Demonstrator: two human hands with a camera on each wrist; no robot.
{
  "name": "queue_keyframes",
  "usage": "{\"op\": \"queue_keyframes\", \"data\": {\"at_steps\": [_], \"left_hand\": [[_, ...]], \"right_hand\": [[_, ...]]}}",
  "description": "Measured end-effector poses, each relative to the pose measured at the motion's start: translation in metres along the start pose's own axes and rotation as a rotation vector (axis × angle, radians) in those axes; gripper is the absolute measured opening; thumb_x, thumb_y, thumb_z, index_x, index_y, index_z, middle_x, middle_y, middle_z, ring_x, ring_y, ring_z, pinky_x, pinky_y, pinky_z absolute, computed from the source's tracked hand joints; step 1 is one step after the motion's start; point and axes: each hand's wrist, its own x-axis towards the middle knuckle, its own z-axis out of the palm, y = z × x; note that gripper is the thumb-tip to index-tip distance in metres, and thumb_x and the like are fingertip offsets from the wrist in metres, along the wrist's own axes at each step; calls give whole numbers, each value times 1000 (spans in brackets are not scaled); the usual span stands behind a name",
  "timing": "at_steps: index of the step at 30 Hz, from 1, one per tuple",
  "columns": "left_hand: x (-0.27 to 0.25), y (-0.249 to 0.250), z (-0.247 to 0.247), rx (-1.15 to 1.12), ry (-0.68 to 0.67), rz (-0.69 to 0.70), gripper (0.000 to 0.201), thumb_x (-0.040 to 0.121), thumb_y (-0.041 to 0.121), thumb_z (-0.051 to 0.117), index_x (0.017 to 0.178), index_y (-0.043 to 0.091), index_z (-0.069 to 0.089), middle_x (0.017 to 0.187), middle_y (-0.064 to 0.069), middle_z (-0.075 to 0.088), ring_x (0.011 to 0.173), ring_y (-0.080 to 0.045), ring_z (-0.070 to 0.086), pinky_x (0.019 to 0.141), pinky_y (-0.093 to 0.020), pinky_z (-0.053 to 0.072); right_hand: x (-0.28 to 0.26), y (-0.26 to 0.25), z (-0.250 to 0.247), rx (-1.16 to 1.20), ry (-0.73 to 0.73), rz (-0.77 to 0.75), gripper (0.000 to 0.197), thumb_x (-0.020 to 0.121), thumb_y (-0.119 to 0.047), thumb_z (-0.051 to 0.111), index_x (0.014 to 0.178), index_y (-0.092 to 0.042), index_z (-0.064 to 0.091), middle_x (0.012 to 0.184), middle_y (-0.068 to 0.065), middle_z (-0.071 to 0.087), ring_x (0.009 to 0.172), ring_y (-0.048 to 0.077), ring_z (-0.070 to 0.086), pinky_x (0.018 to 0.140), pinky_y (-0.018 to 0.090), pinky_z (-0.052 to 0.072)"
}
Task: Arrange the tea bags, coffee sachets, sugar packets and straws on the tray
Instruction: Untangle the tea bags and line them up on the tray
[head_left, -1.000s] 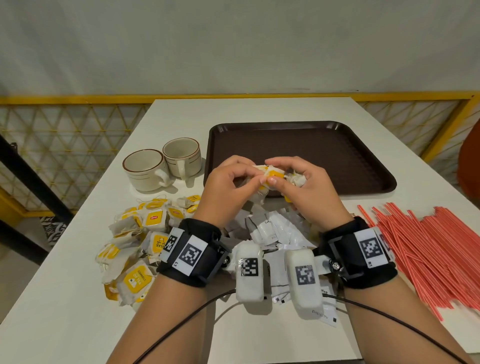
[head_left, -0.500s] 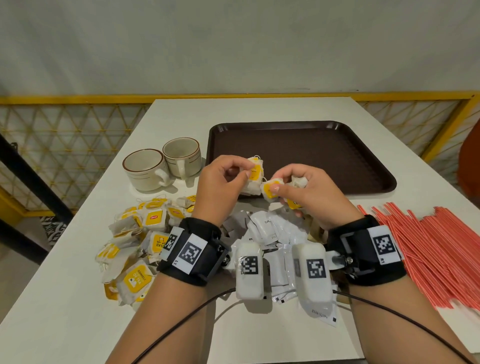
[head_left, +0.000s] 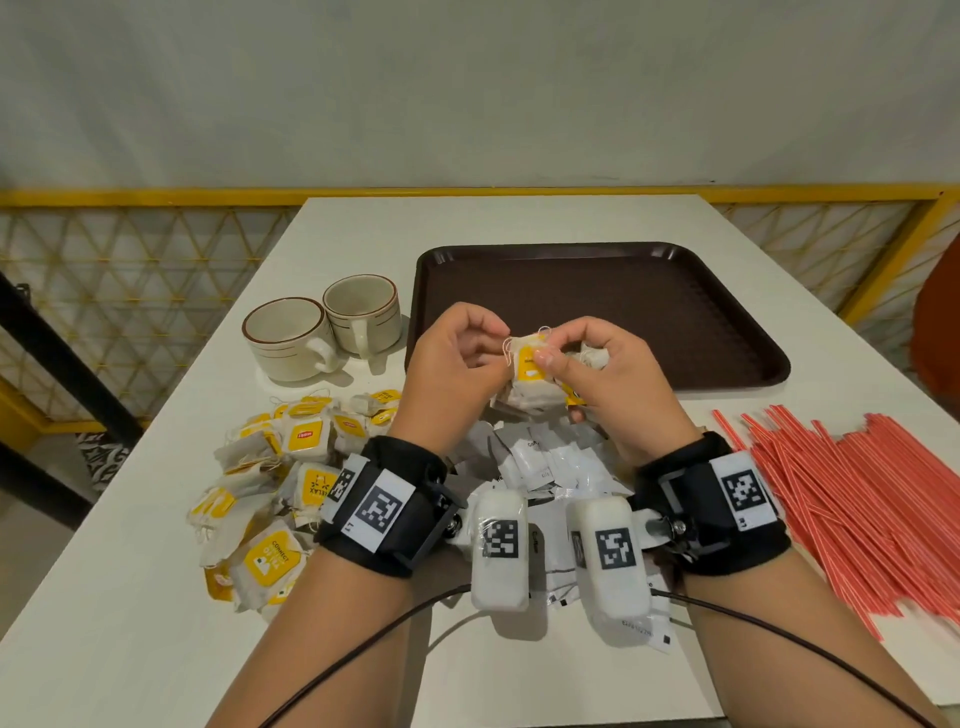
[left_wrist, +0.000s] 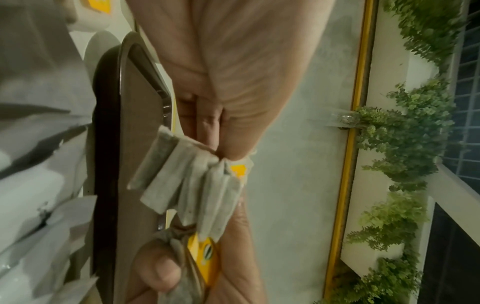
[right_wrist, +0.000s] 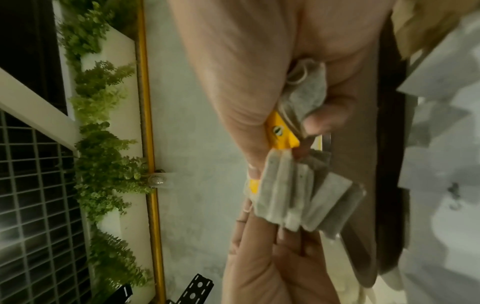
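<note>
At frame centre, both hands, left hand (head_left: 453, 370) and right hand (head_left: 613, 384), have rejoined, pinching one fanned stack of tea bags (head_left: 532, 382); the tray (head_left: 737, 332) remains bare.

Looks like a cafe or canteen: brown serving tray (head_left: 597, 291) and two ceramic cups (head_left: 322, 332) on a white desk (head_left: 130, 597), yellow lattice railing (head_left: 135, 270), fake greenery (left_wrist: 405, 131) on the wall.

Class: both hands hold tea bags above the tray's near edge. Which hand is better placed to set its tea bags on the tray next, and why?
Left, probably. The left hand pinches a neat fanned stack of tea bags at the tray edge; the right hand holds crumpled ones in its palm.
</note>
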Motion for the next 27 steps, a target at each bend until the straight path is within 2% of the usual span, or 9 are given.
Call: {"op": "queue_keyframes", "data": {"at_steps": [3,8,12,15,18,21,23,25,27], "left_hand": [[-1,2,0,-90,4,-78,19,85,-3,63,88,14,57,74,-6,65,67,-12,62,65,-24,52],[1,6,0,-352,17,-249,13,97,5,49,89,10,58,80,-5,70,70,-15,65,68,-27,55],[2,9,-2,-349,84,-277,19,99,5,43,89,9,58,65,-1,63,55,-11,56,54,-21,48],[2,11,-1,-351,80,-290,22,99,4,41,87,8,59,62,-1,62,53,-11,55,52,-20,47],[1,12,0,-368,63,-293,23,99,3,42,87,6,60,64,-3,64,54,-11,57,53,-20,49],[1,11,0,-371,60,-293,22,98,3,43,86,6,61,63,-1,65,53,-10,56,52,-19,49],[2,10,0,-353,58,-288,23,98,3,43,86,6,62,62,1,65,53,-8,56,53,-19,49],[1,10,0,-300,36,-259,24,97,7,45,85,8,65,64,4,65,55,-5,55,56,-18,48],[-1,9,1,-224,-22,-212,22,97,15,50,88,11,69,71,4,66,62,-7,56,61,-19,47]], "right_hand": [[0,-2,-2,-26,25,-21,12,84,-16,73,80,-20,63,82,-5,61,58,10,54,41,23,43],[1,-4,-3,44,144,-17,14,85,-15,72,91,-24,63,86,-3,63,63,13,58,41,23,42],[4,-3,-6,69,214,-21,14,84,-17,72,89,-28,65,90,-1,64,74,17,61,44,22,42],[4,-1,-6,70,174,-10,13,85,-17,71,88,-28,65,90,-1,63,74,17,62,44,21,42],[3,-1,-6,83,98,25,11,84,-15,72,88,-24,66,87,0,64,66,15,60,41,22,40],[1,-4,-6,210,-40,82,16,75,-18,74,87,-17,65,77,1,63,53,13,53,36,20,36],[0,-6,-6,272,-121,106,19,71,-20,72,87,-14,64,73,1,62,50,12,51,35,18,35],[0,-5,-6,278,-125,101,19,72,-20,72,88,-13,64,73,2,63,50,12,51,35,18,35],[1,-3,-4,237,-60,90,14,76,-16,73,87,-15,65,76,2,62,54,15,53,36,20,35]]}}
